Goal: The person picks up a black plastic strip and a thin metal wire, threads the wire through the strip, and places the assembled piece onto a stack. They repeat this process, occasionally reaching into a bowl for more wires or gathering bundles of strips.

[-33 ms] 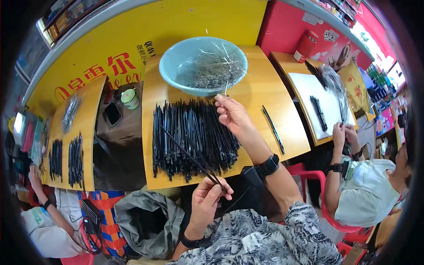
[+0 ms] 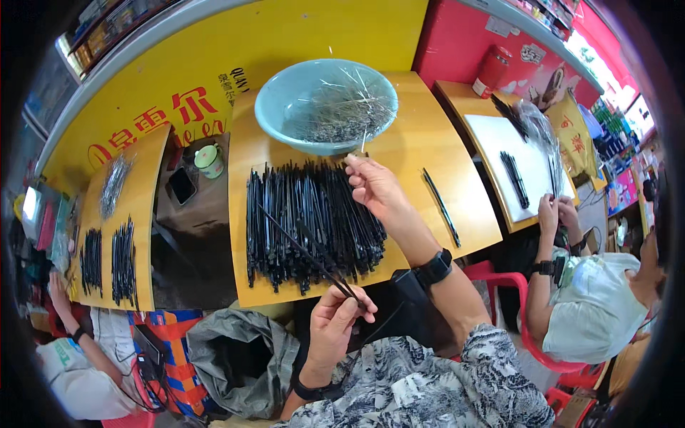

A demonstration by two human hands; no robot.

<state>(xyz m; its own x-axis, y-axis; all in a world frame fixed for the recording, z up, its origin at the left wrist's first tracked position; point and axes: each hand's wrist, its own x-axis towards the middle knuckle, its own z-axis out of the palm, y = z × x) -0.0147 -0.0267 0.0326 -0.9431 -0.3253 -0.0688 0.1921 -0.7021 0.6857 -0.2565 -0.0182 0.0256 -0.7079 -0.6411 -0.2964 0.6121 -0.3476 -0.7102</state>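
My left hand, low at the table's front edge, is closed on thin black sticks that slant up and left across a thick row of loose black sticks. My right hand is raised above the row's right side, thumb and finger pinched on a thin pale strand in front of the basin's near rim. Behind stands the light blue basin, holding a tangle of fine wire-like strands. Whether the strand in my right hand touches the basin, I cannot tell.
A thin dark stick lies alone on the table's right part. On the left table are black bundles and a phone beside a lidded cup. Another person handles strands at right. A grey sack gapes below.
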